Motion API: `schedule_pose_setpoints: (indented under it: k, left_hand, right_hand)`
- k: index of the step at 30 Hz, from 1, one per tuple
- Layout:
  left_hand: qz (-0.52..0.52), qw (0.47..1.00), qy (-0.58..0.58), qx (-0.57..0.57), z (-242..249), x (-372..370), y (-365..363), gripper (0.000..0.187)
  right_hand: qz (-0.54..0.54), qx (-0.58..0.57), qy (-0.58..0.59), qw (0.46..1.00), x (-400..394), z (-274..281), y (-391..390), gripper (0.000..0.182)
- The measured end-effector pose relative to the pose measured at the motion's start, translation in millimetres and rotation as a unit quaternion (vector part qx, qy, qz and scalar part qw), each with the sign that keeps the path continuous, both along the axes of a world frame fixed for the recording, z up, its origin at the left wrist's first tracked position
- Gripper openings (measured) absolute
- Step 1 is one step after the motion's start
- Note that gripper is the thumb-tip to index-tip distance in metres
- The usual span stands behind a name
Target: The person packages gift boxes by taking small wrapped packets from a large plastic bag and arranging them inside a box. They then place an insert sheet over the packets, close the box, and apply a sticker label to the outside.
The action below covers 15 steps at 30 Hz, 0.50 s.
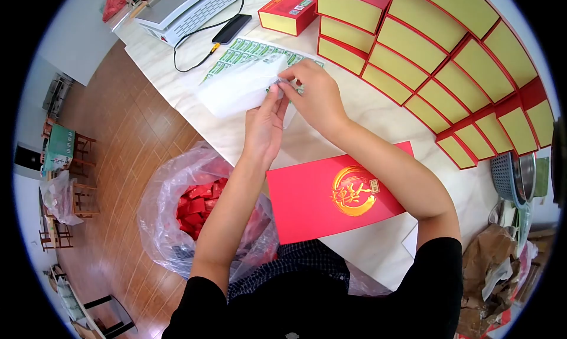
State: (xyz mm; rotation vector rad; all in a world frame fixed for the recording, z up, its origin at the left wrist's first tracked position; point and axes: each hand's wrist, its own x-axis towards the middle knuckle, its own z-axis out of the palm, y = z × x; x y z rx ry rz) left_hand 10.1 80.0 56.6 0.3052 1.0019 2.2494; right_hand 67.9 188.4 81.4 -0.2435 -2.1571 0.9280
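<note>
My left hand pinches the edge of a whitish translucent sheet, which extends to the left over the table. Close against it, my right hand has thumb and forefinger together at the same edge, on a small piece too small to make out. Under and behind the sheet lie printed sheets of green labels. A red box with gold lettering lies flat near the table's front edge, below my right forearm.
Red boxes with yellow-green sides are stacked at the back right. Behind my hands are another red box, a phone with a cable and a grey-white machine. A plastic bag of red pieces stands left of the table.
</note>
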Motion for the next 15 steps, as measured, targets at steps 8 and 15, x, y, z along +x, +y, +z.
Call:
schedule_pose_setpoints:
  k: [8,15]
  left_hand:
    - [-0.017,0.996,-0.059,0.057,0.6,-16.1,-10.0,0.050]
    - [0.035,0.995,-0.092,-0.020,-15.6,-36.1,-20.6,0.048]
  right_hand:
    - [0.083,0.044,0.014,0.995,0.2,-2.7,-1.5,0.007]
    - [0.150,0.021,-0.002,0.988,-0.4,-4.6,-3.9,0.011]
